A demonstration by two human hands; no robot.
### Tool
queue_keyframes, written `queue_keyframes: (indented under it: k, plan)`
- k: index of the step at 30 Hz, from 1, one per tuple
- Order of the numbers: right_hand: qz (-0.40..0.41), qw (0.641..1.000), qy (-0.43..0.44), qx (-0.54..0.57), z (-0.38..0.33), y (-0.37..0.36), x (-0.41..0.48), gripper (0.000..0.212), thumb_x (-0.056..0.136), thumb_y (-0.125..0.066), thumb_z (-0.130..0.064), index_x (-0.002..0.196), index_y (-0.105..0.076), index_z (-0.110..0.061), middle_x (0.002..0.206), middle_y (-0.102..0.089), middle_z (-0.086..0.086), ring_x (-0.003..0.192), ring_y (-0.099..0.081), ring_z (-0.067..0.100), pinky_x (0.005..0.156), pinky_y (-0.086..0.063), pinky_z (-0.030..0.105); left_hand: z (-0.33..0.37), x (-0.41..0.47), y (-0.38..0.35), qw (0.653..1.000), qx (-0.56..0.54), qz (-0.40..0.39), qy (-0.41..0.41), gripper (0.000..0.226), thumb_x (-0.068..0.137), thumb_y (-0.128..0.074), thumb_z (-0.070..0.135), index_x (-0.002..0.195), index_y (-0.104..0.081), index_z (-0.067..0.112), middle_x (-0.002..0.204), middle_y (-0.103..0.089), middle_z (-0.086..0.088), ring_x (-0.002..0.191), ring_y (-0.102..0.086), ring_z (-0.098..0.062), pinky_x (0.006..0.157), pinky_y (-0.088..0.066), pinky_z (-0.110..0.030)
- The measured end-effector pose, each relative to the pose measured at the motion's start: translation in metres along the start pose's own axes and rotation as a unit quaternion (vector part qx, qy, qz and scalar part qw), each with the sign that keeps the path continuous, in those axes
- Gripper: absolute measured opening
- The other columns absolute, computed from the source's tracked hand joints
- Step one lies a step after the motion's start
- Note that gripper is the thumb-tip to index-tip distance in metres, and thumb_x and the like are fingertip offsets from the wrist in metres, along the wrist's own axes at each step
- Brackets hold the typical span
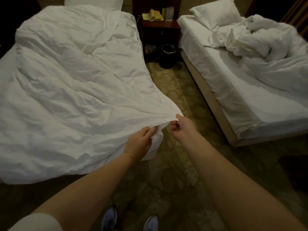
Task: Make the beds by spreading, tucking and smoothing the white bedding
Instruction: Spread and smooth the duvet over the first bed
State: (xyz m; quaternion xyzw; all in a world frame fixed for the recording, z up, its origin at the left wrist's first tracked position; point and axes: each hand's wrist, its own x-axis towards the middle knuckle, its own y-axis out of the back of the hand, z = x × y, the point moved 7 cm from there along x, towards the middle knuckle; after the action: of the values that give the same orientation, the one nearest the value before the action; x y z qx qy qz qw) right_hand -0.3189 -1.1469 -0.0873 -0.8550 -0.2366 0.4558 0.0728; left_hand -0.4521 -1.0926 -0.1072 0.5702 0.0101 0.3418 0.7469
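- Patterned gold-green carpet (180,100) runs down the aisle, dim and warm-lit.
- Dark wooden nightstand (160,30) at the far end, with a pale telephone (155,15) on top.
- Black waste bin (168,55) with a shiny rim, on the floor just before it.

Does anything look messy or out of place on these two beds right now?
The right bed's duvet is bunched in a crumpled heap by the pillow, leaving the sheet bare. The left bed's duvet is spread but wrinkled, its near corner pinched by the right hand.
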Motion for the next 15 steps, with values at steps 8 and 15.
queue_keyframes:
  k: [8, 15]
  plan:
    - [-0.022, 1.000, -0.019, 0.013, 0.010, -0.013, 0.000, 0.012, 0.101, -0.046, -0.014, 0.091, -0.050, -0.007, 0.069, -0.045, 0.002, 0.040, -0.039, 0.003, 0.034, -0.030, 0.013, -0.003, 0.012, -0.005, 0.989, -0.018, -0.026, 0.146, 0.029, 0.096, -0.051, 0.030, 0.118, -0.059, 0.013, 0.103, -0.063, -0.006, 0.086, -0.060, -0.027, 0.070, -0.049, -0.035]
    - [-0.014, 1.000, -0.019, 0.001, 0.010, -0.006, 0.002, 0.011, 0.100, -0.048, -0.013, 0.093, -0.050, -0.005, 0.069, -0.044, 0.004, 0.048, -0.038, 0.005, 0.035, -0.031, 0.013, -0.007, 0.024, -0.015, 0.983, -0.002, -0.043, 0.181, 0.027, 0.099, -0.043, 0.029, 0.113, -0.064, 0.020, 0.105, -0.064, -0.002, 0.092, -0.059, -0.023, 0.072, -0.049, -0.031]
